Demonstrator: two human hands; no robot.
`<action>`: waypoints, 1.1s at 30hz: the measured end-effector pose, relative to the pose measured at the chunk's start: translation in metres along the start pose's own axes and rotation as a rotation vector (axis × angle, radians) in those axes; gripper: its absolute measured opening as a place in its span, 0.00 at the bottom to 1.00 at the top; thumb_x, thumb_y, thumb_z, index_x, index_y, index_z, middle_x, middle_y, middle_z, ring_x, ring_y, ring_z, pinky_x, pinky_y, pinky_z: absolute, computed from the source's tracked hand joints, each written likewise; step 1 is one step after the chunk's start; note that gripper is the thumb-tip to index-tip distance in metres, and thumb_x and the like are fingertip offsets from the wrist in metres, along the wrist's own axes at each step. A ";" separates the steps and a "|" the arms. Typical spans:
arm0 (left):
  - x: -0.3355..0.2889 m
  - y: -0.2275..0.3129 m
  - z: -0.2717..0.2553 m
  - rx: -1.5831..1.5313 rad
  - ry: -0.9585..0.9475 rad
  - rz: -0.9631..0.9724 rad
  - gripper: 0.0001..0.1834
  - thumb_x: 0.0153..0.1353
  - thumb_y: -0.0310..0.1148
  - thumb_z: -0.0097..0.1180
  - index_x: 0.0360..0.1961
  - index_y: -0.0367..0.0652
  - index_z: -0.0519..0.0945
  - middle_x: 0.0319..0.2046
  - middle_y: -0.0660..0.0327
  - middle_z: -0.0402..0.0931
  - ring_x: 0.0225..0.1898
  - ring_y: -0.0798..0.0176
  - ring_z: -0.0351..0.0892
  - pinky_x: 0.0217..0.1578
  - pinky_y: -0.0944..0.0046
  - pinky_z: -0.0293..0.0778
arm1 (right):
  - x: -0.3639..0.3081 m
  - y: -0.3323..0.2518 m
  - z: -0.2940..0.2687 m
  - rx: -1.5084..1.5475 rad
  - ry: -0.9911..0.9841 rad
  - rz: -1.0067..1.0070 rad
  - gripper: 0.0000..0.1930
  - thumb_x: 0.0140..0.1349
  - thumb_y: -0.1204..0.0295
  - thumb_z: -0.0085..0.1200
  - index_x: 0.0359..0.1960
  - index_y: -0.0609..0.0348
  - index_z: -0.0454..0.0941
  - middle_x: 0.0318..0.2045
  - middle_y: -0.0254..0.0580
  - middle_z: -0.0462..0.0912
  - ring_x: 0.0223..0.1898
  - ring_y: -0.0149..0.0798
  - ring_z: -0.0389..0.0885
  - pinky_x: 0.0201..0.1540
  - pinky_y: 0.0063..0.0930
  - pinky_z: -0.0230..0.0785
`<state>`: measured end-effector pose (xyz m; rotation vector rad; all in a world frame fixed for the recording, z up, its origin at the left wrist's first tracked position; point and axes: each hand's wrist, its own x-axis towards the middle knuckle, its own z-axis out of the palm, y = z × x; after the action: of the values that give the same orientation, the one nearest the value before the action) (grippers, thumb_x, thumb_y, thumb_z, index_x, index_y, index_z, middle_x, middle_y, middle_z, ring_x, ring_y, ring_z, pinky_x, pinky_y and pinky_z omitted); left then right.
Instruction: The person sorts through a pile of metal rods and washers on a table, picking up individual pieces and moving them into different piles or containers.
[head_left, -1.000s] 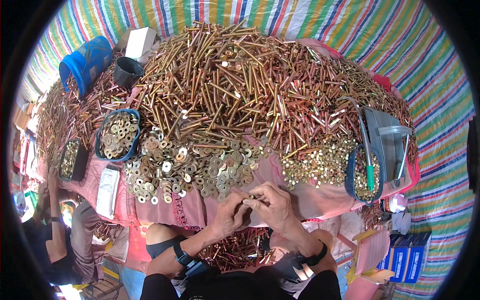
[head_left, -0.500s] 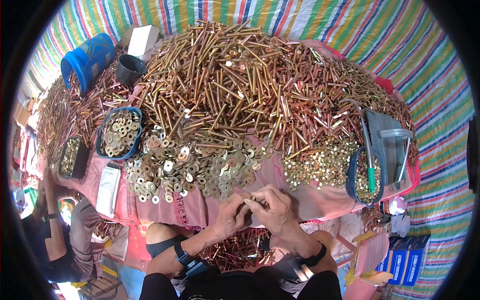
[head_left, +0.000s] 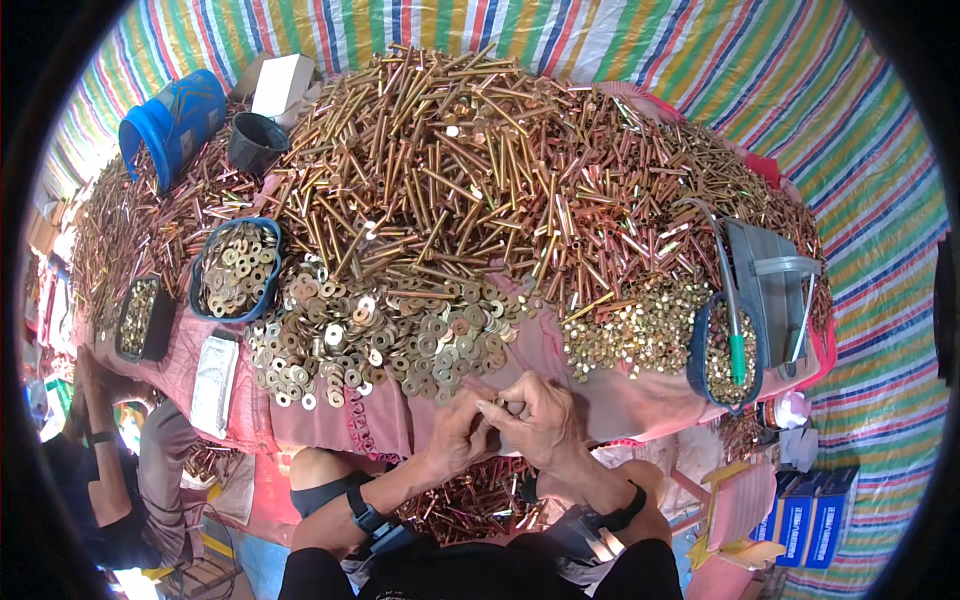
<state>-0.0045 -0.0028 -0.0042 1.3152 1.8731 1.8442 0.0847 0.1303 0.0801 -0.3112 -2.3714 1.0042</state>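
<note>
Both my hands, left (head_left: 458,432) and right (head_left: 540,420), pinch one bolt (head_left: 497,403) at table's near edge | risk: washers (head_left: 380,335) nudged off edge

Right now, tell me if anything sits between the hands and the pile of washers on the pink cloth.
Nothing visible does. The left hand and right hand are together at the table's near edge, pinching a small brass piece. The washers lie just beyond the fingertips, with only bare pink cloth between.
</note>
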 end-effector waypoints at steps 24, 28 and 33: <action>-0.013 0.020 0.002 0.137 -0.440 0.339 0.11 0.67 0.38 0.66 0.41 0.43 0.79 0.35 0.56 0.84 0.34 0.48 0.86 0.36 0.53 0.83 | 0.091 0.124 -0.075 -0.838 0.229 0.602 0.23 0.55 0.48 0.73 0.27 0.57 0.87 0.24 0.47 0.88 0.27 0.47 0.88 0.33 0.42 0.78; -0.016 0.020 -0.001 0.107 -0.421 0.358 0.12 0.69 0.38 0.64 0.44 0.43 0.78 0.35 0.54 0.83 0.34 0.47 0.85 0.36 0.51 0.82 | 0.089 0.121 -0.078 -0.316 0.327 0.721 0.16 0.58 0.59 0.73 0.27 0.62 0.88 0.19 0.39 0.85 0.21 0.32 0.82 0.29 0.29 0.75; -0.019 0.017 -0.009 0.104 -0.478 0.320 0.10 0.68 0.35 0.63 0.44 0.42 0.78 0.31 0.53 0.80 0.32 0.45 0.83 0.33 0.49 0.80 | 0.109 0.131 -0.053 -0.398 0.434 0.353 0.18 0.59 0.58 0.70 0.24 0.63 0.87 0.17 0.45 0.84 0.20 0.41 0.83 0.31 0.40 0.77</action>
<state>0.0074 -0.0253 0.0050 1.9778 1.5888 1.3879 0.0246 0.2971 0.0586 -1.0164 -2.1297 0.5202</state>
